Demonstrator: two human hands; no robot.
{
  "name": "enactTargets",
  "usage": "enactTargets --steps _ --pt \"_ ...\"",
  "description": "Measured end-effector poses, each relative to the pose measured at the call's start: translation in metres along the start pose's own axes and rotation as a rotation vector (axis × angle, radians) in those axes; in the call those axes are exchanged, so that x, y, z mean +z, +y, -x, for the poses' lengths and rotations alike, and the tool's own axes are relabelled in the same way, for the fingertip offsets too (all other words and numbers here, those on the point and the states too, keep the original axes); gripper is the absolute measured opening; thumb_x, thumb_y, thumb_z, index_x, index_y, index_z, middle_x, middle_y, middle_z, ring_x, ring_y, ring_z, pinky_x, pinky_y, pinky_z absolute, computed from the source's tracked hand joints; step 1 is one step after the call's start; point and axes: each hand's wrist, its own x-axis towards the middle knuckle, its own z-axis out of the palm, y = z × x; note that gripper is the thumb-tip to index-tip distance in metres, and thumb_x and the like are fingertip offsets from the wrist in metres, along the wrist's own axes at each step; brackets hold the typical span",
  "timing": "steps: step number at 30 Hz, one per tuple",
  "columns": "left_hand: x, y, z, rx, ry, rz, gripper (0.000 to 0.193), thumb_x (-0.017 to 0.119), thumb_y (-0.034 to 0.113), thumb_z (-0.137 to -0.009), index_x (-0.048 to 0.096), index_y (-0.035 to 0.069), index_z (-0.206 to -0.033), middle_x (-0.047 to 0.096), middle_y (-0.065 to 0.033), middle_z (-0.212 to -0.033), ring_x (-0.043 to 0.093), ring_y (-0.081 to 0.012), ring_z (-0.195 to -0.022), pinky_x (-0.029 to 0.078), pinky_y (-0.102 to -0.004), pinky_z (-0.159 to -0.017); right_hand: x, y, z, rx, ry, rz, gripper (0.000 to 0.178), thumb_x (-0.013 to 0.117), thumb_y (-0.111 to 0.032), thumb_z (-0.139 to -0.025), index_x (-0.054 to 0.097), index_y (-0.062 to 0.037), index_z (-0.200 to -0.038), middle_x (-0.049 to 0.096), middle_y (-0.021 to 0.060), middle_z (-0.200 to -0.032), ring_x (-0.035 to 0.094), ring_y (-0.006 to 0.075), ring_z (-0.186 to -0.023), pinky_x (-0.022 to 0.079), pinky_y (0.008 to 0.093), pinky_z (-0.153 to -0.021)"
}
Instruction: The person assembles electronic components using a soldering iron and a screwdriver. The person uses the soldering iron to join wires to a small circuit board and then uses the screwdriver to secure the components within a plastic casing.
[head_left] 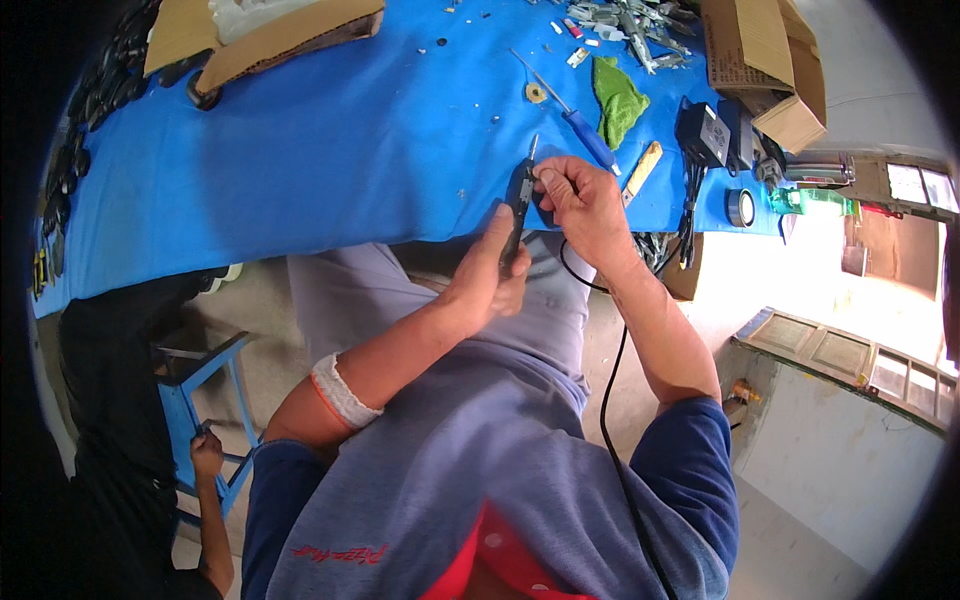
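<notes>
Just above the frame's centre, the left hand (492, 272) grips a slim black tool (518, 205) (tip upward) at the blue counter (300, 150) edge. Touching it from the right, the right hand (583, 200) pinches the tool's upper part.
</notes>
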Motion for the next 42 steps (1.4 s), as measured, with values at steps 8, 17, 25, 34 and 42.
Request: enactTargets --steps 8,17,25,34,42 --pt "0.000 -0.001 -0.003 0.040 0.108 -0.137 0.062 0.034 0.068 -0.088 0.038 0.012 -0.063 0.029 0.0005 -0.043 0.026 -0.0117 -0.034 0.024 -0.0279 -0.038 -0.002 -0.002 -0.001 0.058 -0.011 -0.013 0.017 0.060 -0.014 -0.089 0.064 0.0025 -0.086 0.057 0.0005 -0.064 0.050 0.0055 -0.056 0.041 0.0215 -0.050" --pt "0.021 -0.003 -0.005 0.260 0.380 -0.434 0.064 0.040 0.065 -0.088 0.039 0.010 -0.056 0.035 0.0001 -0.045 0.034 -0.0105 -0.036 0.025 -0.0246 -0.035 -0.010 -0.007 -0.003 0.154 -0.035 -0.076 0.017 0.066 -0.016 -0.085 0.066 0.0012 -0.082 0.059 0.0001 -0.066 0.050 0.0046 -0.055 0.040 0.0200 -0.047" --pt "0.021 -0.008 -0.014 0.345 0.442 -0.600 0.065 0.038 0.060 -0.091 0.038 0.010 -0.051 0.034 0.0007 -0.043 0.036 -0.0098 -0.037 0.026 -0.0242 -0.035 -0.011 -0.020 -0.012 0.003 0.025 0.182 0.014 0.065 -0.010 -0.077 0.066 0.0035 -0.073 0.060 0.0044 -0.061 0.053 0.0080 -0.056 0.043 0.0262 -0.051" --pt "0.028 -0.004 -0.013 0.281 0.458 -0.552 0.062 0.040 0.054 -0.093 0.033 0.011 -0.050 0.031 0.0017 -0.047 0.031 -0.0101 -0.040 0.028 -0.0263 -0.039 -0.013 -0.021 -0.014 -0.022 0.051 0.240 0.011 0.065 -0.009 -0.074 0.064 0.0022 -0.072 0.060 0.0082 -0.061 0.055 0.0101 -0.057 0.045 0.0283 -0.054" --pt "0.025 -0.003 -0.012 0.216 0.363 -0.442 0.063 0.032 0.066 -0.090 0.040 0.010 -0.061 0.035 -0.0015 -0.044 0.033 -0.0110 -0.035 0.021 -0.0255 -0.036 -0.003 0.005 -0.022 -0.039 -0.018 -0.017 0.009 0.062 -0.005 -0.081 0.063 0.0013 -0.075 0.058 0.0014 -0.067 0.053 0.0092 -0.061 0.042 0.0245 -0.053"
